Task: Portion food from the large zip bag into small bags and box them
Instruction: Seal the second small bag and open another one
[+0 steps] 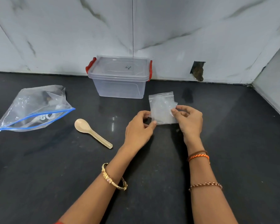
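Between two hands [165, 122], small bags [162, 109]

Large zip bag [34, 109]: one — blue zip strip, lying on the counter.
Small bags [162, 109]: a thin stack, at least two by the offset edges — exact number not readable.
Box [119, 78]: one, clear plastic.
Lid [121, 66]: one, on the box.
Red clips [90, 64]: two, one at each end of the lid.
Spoon [91, 132]: one.
Hands: two — left hand [138, 126], right hand [189, 121].
Gold bangle [114, 178]: one, left wrist.
Thread and bead bands [199, 156]: three or so on the right forearm, count of the upper threads unclear.
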The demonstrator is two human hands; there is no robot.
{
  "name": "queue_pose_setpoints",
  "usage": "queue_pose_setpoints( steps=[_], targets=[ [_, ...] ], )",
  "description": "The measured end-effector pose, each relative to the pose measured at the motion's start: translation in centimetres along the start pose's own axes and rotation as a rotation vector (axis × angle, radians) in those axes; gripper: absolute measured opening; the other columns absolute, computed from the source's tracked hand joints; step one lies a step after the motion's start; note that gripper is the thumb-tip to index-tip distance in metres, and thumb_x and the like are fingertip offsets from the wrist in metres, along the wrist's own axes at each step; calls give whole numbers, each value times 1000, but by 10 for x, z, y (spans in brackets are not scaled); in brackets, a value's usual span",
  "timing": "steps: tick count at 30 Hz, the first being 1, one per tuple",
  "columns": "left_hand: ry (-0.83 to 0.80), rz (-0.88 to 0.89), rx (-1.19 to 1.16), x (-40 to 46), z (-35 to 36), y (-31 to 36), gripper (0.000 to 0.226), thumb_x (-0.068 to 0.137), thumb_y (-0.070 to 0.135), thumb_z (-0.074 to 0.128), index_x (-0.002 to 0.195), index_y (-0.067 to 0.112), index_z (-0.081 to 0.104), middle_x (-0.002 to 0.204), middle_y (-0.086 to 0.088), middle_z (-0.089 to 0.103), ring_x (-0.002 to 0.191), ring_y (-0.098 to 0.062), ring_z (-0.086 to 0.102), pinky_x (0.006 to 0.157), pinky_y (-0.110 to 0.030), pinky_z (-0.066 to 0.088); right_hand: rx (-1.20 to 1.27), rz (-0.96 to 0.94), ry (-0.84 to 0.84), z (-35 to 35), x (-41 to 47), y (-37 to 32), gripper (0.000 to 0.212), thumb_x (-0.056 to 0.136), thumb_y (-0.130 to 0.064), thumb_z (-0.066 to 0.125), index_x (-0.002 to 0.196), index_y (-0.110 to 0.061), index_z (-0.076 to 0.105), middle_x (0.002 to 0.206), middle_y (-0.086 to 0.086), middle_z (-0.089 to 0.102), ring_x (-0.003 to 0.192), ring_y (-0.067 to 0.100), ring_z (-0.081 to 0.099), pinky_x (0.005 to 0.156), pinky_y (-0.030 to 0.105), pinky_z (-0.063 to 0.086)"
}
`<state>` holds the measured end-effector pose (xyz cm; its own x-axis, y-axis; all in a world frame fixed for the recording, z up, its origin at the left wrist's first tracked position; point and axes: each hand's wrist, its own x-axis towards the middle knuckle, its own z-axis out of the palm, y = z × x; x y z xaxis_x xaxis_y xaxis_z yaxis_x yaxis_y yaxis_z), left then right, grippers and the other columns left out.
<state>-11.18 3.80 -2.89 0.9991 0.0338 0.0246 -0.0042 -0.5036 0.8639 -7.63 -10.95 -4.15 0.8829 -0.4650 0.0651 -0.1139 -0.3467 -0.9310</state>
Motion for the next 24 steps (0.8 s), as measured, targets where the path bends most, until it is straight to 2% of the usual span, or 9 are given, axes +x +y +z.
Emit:
queue_pose_setpoints(
  steps=[2, 7, 9, 11, 14, 17, 19, 21, 24],
  targets=[
    [-6, -34, -136, 0, -2, -2, 43, 88, 26, 59, 129, 21, 47, 124, 6, 55, 80, -4, 56, 90, -40, 50, 103, -12, -12, 1, 0, -1, 4, 80, -24, 71, 82, -23, 67, 70, -9, 63, 75, 11, 60, 76, 32, 52],
    [-6, -103, -392, 1, -8, -3, 44, 87, 25, 60, 129, 20, 46, 116, 7, 58, 82, -11, 59, 74, -27, 51, 382, -123, -218, 5, -11, -16, 17, 89, -10, 59, 75, -19, 61, 68, -6, 57, 56, -4, 50, 52, 8, 40],
    [40, -34, -399, 0, -11, 0, 36, 86, 26, 62, 121, 20, 53, 106, 9, 61, 80, -9, 59, 72, -22, 48, 424, -184, -332, 6, -17, -20, 19, 89, -6, 57, 73, -16, 60, 63, -10, 58, 51, -4, 48, 47, 7, 37],
    [128, 44, -386, 2, -17, 1, 19, 86, 24, 62, 103, 16, 64, 92, 1, 67, 82, -19, 60, 74, -29, 48, 462, -222, -415, 9, -22, -24, 18, 88, -4, 57, 73, -14, 61, 57, -13, 61, 51, -4, 50, 47, 7, 37],
    [175, 125, -261, 2, -34, 1, 14, 86, 23, 62, 88, 11, 69, 82, -12, 68, 75, -27, 59, 72, -38, 48, 529, -237, -429, 10, -28, -32, 11, 87, -7, 58, 84, -16, 64, 65, -15, 67, 56, -5, 54, 48, 8, 38],
    [48, 192, -47, -6, -70, -4, 14, 86, 24, 63, 88, 11, 69, 74, -3, 62, 67, -13, 51, 68, -28, 42, 559, -257, -471, 14, -43, -44, 13, 84, -29, 61, 96, -24, 65, 83, -14, 69, 76, 2, 57, 59, 17, 43],
    [12, 210, 121, -14, -98, -9, 14, 86, 23, 63, 91, 11, 68, 73, 1, 60, 68, -13, 51, 68, -26, 41, 504, -280, -549, 21, -59, -57, 19, 80, -36, 61, 96, -25, 65, 84, -12, 69, 78, 2, 58, 60, 15, 42],
    [-25, 215, 271, -23, -127, -16, 14, 87, 21, 61, 95, 10, 65, 77, -2, 61, 73, -19, 54, 71, -31, 42, 464, -281, -630, 31, -78, -70, 6, 88, -19, 59, 92, -21, 64, 71, -13, 71, 67, -5, 60, 55, 9, 41],
    [-95, 200, 341, -36, -163, -28, 27, 87, 20, 61, 112, 14, 55, 89, -1, 58, 76, -17, 52, 69, -27, 41, 479, -228, -728, 54, -107, -87, 12, 87, -3, 58, 87, -10, 68, 63, -10, 70, 61, -3, 62, 57, 9, 47]
  ],
)
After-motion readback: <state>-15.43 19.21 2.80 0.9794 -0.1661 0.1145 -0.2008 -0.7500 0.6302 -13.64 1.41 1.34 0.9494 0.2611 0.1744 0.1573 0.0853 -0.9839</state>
